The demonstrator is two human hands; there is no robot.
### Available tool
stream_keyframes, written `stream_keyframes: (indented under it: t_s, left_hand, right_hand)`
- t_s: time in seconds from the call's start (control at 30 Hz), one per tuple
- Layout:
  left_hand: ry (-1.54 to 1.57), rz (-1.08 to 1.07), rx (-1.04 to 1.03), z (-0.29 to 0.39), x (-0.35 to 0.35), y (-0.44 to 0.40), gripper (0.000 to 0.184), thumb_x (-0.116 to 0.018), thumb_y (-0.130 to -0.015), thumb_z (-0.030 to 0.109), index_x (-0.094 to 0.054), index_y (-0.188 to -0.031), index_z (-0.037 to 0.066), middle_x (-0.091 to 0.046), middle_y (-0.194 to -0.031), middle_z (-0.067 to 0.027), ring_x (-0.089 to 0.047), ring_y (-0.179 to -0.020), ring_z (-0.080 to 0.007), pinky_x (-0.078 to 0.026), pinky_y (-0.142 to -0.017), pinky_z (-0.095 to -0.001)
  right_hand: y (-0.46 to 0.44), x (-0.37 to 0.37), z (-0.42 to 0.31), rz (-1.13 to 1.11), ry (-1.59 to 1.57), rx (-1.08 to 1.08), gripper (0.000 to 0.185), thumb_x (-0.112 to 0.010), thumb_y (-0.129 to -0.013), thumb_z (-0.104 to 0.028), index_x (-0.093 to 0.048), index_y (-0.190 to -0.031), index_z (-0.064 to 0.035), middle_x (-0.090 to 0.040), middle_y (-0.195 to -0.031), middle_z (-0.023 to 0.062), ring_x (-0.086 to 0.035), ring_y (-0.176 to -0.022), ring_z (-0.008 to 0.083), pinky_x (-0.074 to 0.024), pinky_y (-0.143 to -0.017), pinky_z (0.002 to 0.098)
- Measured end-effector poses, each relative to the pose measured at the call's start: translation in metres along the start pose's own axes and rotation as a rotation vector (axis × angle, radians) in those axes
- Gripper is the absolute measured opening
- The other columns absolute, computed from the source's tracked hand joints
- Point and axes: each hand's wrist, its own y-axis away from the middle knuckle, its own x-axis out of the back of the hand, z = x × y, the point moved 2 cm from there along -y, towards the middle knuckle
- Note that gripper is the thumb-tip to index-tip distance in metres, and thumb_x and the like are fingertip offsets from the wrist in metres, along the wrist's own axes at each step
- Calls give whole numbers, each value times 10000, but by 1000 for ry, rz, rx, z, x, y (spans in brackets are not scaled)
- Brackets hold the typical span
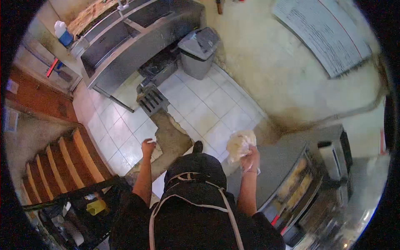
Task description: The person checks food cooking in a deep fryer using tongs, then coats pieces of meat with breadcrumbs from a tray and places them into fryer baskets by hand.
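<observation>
The pale bundle (241, 145) is too blurred to identify, and it hides some fingertips of the right hand (250, 159). In the left hand (147, 148), the white bit (151, 141) is too small to name. Print on the wall sheet (323, 35) (line upon line of it) is too small to read, and the sheet runs out of view at the top. The faucet (122, 6) is cut off there too; the dark apron (189, 221) is cut off below.

Translucent plastic (239, 143) crumples in the right fingers (251, 152); beyond the left fingers (147, 146), floor tiles (119, 130) look glossy, the sink (132, 51) smooth metal.
</observation>
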Motion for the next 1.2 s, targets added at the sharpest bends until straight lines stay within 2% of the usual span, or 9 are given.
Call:
stream_keyframes:
  t_s: [0.17, 0.3, 0.4, 0.53, 0.6, 0.73, 0.97, 1.07, 1.2]
  left_hand:
    - [-139, -122, 63, -42, -4, -5, 331, -660, -720, 115, -571, -1013, -11, -648, -751, -130, -636, -622, -178, -499, -519, -277]
    - [-1191, -295, -459, -163, -9, -25, 157, -600, -770, 201, -589, -861, 74, -622, -761, -84, -606, -628, -255, -477, -541, -397]
    - [11, 152, 800, -91, -46, -18, 98, -544, -791, 174, -587, -821, 92, -576, -633, -47, -548, -470, -163, -392, -377, -306]
    - [157, 132, 670, -83, -99, -76, 179, -518, -819, 238, -565, -823, 66, -579, -642, -59, -522, -443, -147, -367, -344, -277]
    - [-127, 113, 159, -36, -124, -122, 221, -483, -868, 229, -580, -948, 46, -628, -848, -81, -595, -738, -152, -469, -610, -314]
    - [488, 209, 614, 192, -144, -188, 348, -490, -888, 273, -499, -1172, 73, -623, -968, -68, -590, -865, -162, -445, -756, -321]
    - [572, 775, 980, 219, -221, -81, 391, -513, -880, 259, -467, -1222, 75, -616, -1002, -73, -596, -848, -168, -456, -704, -272]
    - [528, 532, 1095, 141, -316, 96, 374, -510, -880, 213, -457, -1222, 74, -620, -988, -83, -600, -783, -157, -459, -559, -263]
    - [736, 677, 1537, 263, -391, 50, 423, -521, -876, 201, -402, -1265, 85, -619, -990, -88, -599, -766, -147, -452, -521, -273]
  right_hand:
    - [-114, -188, -41, -89, 190, 21, 369, -429, -849, -108, -427, -1173, 69, -540, -1096, 178, -556, -984, 284, -493, -844, 395]
    - [-222, -338, -55, -223, 289, 5, 329, -438, -861, -119, -456, -1144, 50, -553, -1066, 164, -559, -973, 249, -490, -854, 369]
    - [-295, -464, -52, -295, 450, 45, 308, -425, -877, -113, -461, -1141, 42, -559, -1060, 166, -562, -943, 239, -492, -834, 361]
    - [-449, -564, -43, -544, 329, -284, 308, -433, -875, -99, -459, -1141, 54, -554, -1074, 173, -555, -952, 237, -477, -836, 357]
    - [-537, -609, -29, -366, 1220, 368, 288, -452, -859, -60, -477, -1115, 68, -546, -1088, 180, -549, -967, 225, -455, -849, 342]
    - [-663, -666, 43, -742, 1700, 1128, 334, -554, -777, -170, -550, -1069, -8, -564, -1082, 166, -544, -1000, 286, -417, -860, 379]
    - [-896, -636, 181, -2027, 2645, 434, 408, -496, -797, -176, -502, -1179, -32, -542, -1150, 184, -489, -1088, 359, -351, -980, 420]
    - [-902, -636, 218, -2176, 2717, 228, 425, -484, -809, -200, -473, -1200, -34, -506, -1180, 174, -456, -1113, 345, -331, -990, 416]
    - [-931, -624, 255, -2234, 2886, -6, 461, -461, -832, -248, -416, -1241, -40, -436, -1239, 155, -389, -1163, 318, -290, -1010, 407]
